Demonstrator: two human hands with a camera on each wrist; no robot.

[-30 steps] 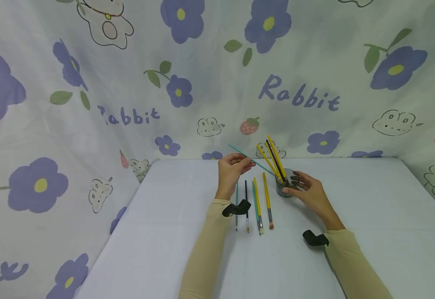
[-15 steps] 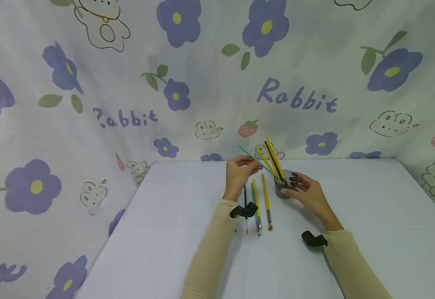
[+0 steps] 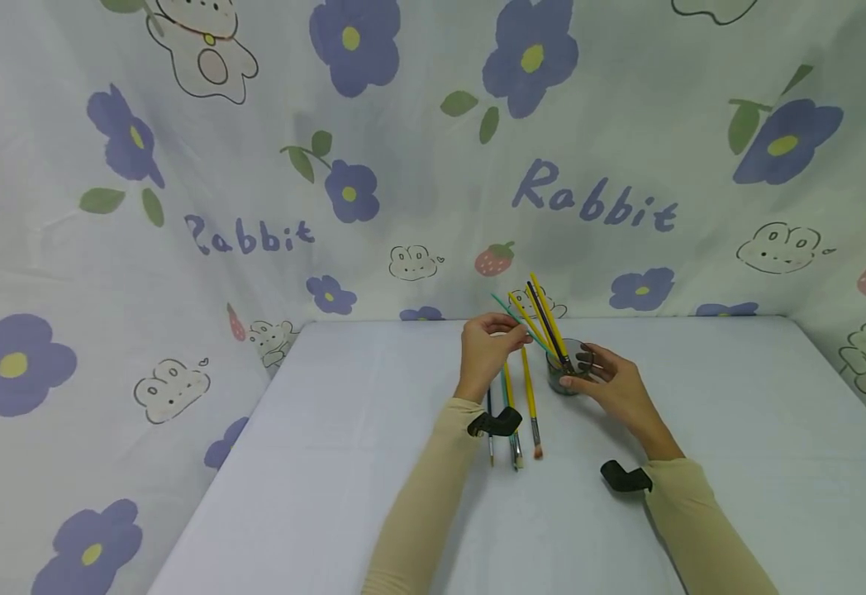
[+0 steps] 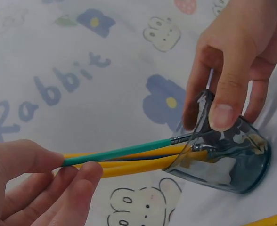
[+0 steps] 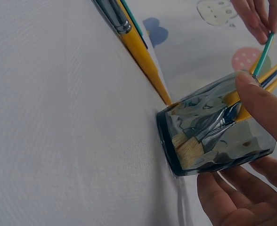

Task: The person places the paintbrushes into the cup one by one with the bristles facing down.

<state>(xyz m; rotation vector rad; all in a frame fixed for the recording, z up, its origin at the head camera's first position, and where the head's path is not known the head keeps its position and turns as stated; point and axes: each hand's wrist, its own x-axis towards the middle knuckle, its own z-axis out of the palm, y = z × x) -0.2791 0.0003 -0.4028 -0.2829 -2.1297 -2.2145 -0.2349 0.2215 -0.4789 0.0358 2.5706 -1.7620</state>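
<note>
In the head view my left hand (image 3: 488, 354) pinches a teal paintbrush (image 4: 124, 151) near the end of its handle. The brush slants down to the right, and its metal ferrule lies inside the mouth of a tinted clear glass (image 4: 237, 172). My right hand (image 3: 617, 388) grips this glass by its side, thumb at the rim in the left wrist view. Several other brushes lean in the glass, bristles down: yellow-handled ones (image 4: 148, 165) and a dark-handled one. Their pale bristles (image 5: 190, 151) show through the glass wall in the right wrist view.
Left of the glass, more paintbrushes lie on the white table (image 3: 329, 463), bristles toward me: a yellow one (image 3: 530, 392), a yellow and teal pair and a dark one (image 3: 490, 438), partly hidden by the left hand and wrist. A printed curtain (image 3: 433, 190) hangs behind.
My left hand has moved right toward the glass, carrying the teal brush, whose tip has gone further into it. The right hand keeps its hold on the glass.
</note>
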